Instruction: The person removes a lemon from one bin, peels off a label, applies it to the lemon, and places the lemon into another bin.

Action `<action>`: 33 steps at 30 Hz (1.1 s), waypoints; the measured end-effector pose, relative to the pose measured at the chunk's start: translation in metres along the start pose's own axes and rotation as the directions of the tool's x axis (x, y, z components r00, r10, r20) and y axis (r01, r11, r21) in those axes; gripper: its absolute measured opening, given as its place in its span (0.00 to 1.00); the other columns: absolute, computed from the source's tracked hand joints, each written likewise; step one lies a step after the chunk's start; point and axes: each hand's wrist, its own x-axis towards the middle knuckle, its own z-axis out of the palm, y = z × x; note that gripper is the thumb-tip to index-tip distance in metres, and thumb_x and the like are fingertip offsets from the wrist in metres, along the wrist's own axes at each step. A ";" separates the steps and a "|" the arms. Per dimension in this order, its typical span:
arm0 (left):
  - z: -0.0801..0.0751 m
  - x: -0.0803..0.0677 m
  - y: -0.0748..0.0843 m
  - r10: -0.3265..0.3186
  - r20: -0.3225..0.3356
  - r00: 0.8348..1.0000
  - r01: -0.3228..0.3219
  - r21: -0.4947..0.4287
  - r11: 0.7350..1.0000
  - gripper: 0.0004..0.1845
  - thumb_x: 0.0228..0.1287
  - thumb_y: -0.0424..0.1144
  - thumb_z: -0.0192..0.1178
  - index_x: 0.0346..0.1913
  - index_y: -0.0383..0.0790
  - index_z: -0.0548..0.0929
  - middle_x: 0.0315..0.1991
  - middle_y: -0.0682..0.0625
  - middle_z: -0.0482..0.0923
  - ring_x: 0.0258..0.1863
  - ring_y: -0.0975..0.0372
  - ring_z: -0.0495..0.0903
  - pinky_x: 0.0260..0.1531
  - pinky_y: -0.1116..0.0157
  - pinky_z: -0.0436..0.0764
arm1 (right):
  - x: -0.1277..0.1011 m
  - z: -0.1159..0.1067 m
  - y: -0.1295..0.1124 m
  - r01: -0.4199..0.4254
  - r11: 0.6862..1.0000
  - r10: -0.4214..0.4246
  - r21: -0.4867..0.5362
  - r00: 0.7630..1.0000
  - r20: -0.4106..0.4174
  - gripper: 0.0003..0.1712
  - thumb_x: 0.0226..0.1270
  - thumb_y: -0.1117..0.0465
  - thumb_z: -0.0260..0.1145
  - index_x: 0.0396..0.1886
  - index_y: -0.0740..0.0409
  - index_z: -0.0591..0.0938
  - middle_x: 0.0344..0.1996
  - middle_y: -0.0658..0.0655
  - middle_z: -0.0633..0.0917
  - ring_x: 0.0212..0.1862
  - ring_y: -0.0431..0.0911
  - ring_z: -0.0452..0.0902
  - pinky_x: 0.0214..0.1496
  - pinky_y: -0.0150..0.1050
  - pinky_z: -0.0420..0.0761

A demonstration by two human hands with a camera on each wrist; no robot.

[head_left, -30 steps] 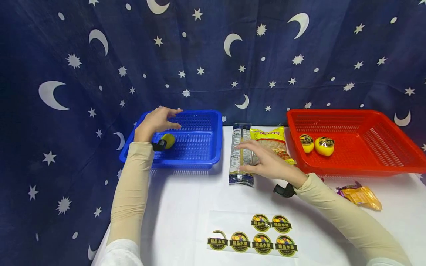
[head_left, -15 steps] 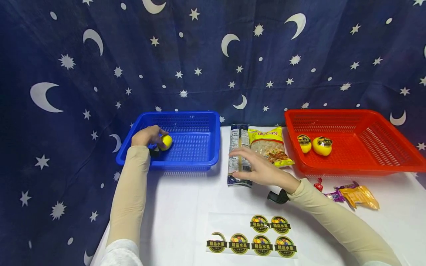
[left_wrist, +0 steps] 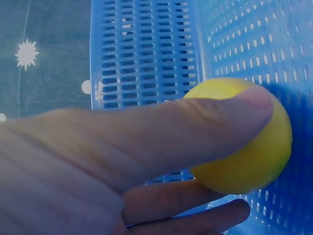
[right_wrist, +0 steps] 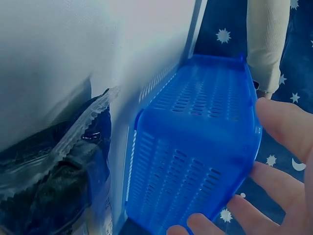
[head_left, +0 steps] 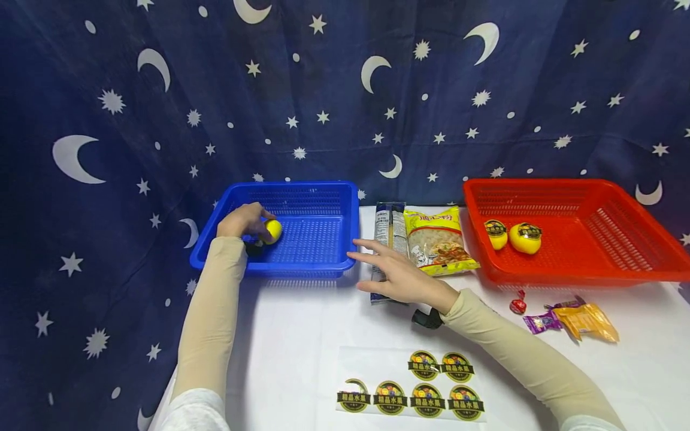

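Observation:
My left hand (head_left: pixel 244 220) reaches into the blue basket (head_left: pixel 323 194) and grips a small yellow ball-shaped fruit (head_left: pixel 272 230) at the basket's left side. In the left wrist view the thumb (left_wrist: pixel 205 122) lies over the yellow fruit (left_wrist: pixel 244 156), with fingers curled under it. My right hand (head_left: pixel 396 274) hovers with fingers spread just right of the blue basket (right_wrist: pixel 195 147), above a long dark noodle packet (head_left: pixel 386 227). It holds nothing.
A yellow macaroni bag (head_left: pixel 438 239) lies beside the noodle packet. The red basket (head_left: pixel 620 239) at the right holds two labelled yellow fruits (head_left: pixel 525 237). Wrapped sweets (head_left: pixel 584 318) lie before it. A sheet of round stickers (head_left: pixel 415 389) sits near the front edge. A starry blue curtain hangs behind.
My left hand has come down from the basket's rim and closed round the yellow fruit. My right hand has slid left from the packets toward the blue basket.

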 end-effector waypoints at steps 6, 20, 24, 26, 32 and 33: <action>0.001 0.000 0.005 0.081 -0.012 0.997 -0.080 0.047 0.996 0.35 0.59 0.43 0.75 0.71 0.49 0.77 0.68 0.35 0.74 0.61 0.43 0.75 0.62 0.41 0.75 | -0.002 0.001 -0.002 -0.016 1.000 0.016 0.007 1.000 0.014 0.39 0.68 0.48 0.72 0.76 0.46 0.71 0.80 0.55 0.63 0.79 0.58 0.62 0.72 0.66 0.68; 0.016 -0.047 0.093 0.532 -0.248 0.810 -0.488 0.219 0.845 0.36 0.54 0.47 0.78 0.68 0.52 0.81 0.51 0.46 0.88 0.36 0.54 0.80 0.41 0.57 0.80 | -0.030 -0.014 0.011 -0.116 0.978 0.127 0.176 0.990 -0.055 0.38 0.67 0.49 0.73 0.75 0.47 0.72 0.76 0.59 0.70 0.77 0.59 0.65 0.73 0.67 0.66; 0.034 -0.072 0.120 0.633 -0.328 0.701 -0.566 0.284 0.774 0.35 0.55 0.52 0.76 0.67 0.58 0.81 0.36 0.49 0.87 0.26 0.58 0.78 0.28 0.63 0.76 | -0.050 -0.019 0.018 -0.194 0.957 0.214 0.216 0.974 -0.073 0.38 0.68 0.49 0.72 0.75 0.49 0.72 0.75 0.60 0.70 0.72 0.61 0.69 0.69 0.65 0.72; 0.046 -0.084 0.131 0.666 -0.358 0.655 -0.597 0.295 0.746 0.35 0.54 0.55 0.76 0.67 0.60 0.80 0.30 0.51 0.86 0.24 0.60 0.79 0.24 0.65 0.73 | -0.060 -0.019 0.021 -0.221 0.945 0.246 0.241 0.966 -0.077 0.38 0.68 0.48 0.72 0.75 0.50 0.71 0.74 0.59 0.71 0.70 0.61 0.72 0.65 0.64 0.76; 0.101 -0.109 0.157 0.744 -0.407 0.530 -0.711 0.265 0.652 0.37 0.51 0.57 0.77 0.67 0.59 0.81 0.25 0.53 0.88 0.22 0.67 0.81 0.20 0.70 0.71 | -0.091 -0.016 0.028 -0.209 0.926 0.246 0.313 0.966 -0.082 0.36 0.70 0.52 0.70 0.74 0.54 0.71 0.71 0.60 0.76 0.66 0.60 0.77 0.63 0.59 0.79; 0.113 -0.111 0.160 0.746 -0.413 0.522 -0.721 0.254 0.645 0.37 0.51 0.57 0.77 0.67 0.58 0.81 0.22 0.53 0.86 0.20 0.68 0.79 0.19 0.71 0.70 | -0.096 -0.014 0.030 -0.206 0.927 0.242 0.313 0.967 -0.080 0.35 0.71 0.53 0.70 0.74 0.55 0.71 0.70 0.60 0.77 0.65 0.59 0.78 0.63 0.58 0.80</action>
